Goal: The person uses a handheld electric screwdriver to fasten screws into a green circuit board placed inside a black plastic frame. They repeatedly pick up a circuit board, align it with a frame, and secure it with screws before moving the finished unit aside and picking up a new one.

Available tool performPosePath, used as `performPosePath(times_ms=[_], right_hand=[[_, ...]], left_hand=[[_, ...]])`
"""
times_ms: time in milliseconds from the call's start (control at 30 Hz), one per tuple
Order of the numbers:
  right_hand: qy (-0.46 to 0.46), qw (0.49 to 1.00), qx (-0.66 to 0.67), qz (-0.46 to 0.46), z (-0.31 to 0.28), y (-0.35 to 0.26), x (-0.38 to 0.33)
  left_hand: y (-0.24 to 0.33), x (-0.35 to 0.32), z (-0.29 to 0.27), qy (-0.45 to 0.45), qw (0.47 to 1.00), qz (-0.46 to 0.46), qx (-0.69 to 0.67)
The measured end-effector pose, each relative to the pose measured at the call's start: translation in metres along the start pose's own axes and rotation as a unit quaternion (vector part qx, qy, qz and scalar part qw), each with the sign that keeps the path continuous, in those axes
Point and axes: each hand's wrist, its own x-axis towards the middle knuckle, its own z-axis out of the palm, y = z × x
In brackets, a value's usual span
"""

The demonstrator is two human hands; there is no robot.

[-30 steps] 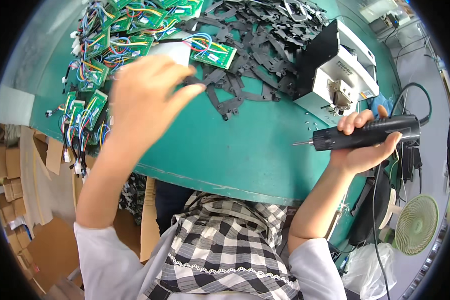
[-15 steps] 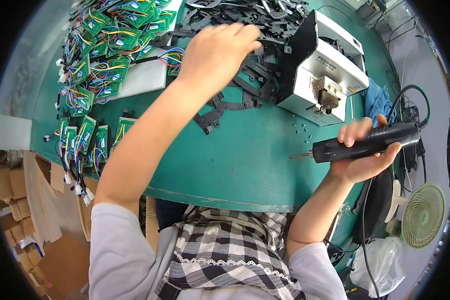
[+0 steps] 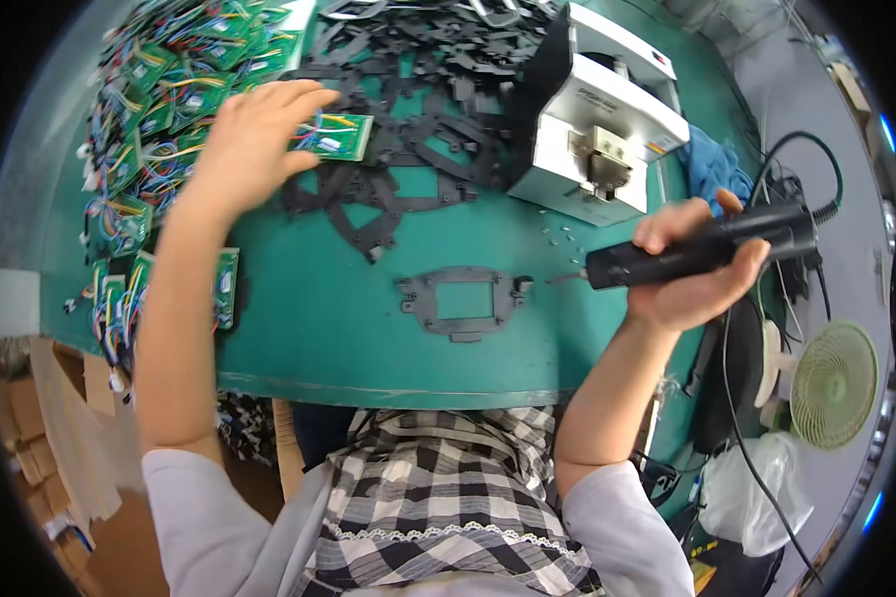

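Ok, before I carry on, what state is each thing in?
Green board: wired, partly covered
Left grip: bent over it, whether closed on it unclear
Screwdriver: held, bit pointing left, power unclear
Right grip: closed around it
Nearest black frame: lying flat, opening bare
Screws: loose, scattered
White machine: upright, power unclear
Blue cloth: crumpled
Fan: spinning or not unclear

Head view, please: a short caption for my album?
Left hand at a green circuit board, right hand holding a black power screwdriver, black frame between them.
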Motion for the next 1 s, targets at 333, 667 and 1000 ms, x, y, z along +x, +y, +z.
performPosePath(times_ms=[333, 667, 1000], right_hand=[[-0.002, 0.944, -0.253, -0.210, 0.030, -0.021, 0.043], [-0.060, 0.926, -0.283, -0.242, 0.049, 0.001, 0.053], [-0.072, 0.971, -0.220, -0.064, 0.040, -0.008, 0.008]], left_hand=[[-0.014, -0.003, -0.008, 0.078, 0.970, -0.083, -0.216], [0.034, -0.011, -0.027, 0.131, 0.861, -0.157, -0.465], [0.129, -0.052, -0.004, -0.027, 0.960, 0.027, -0.277]])
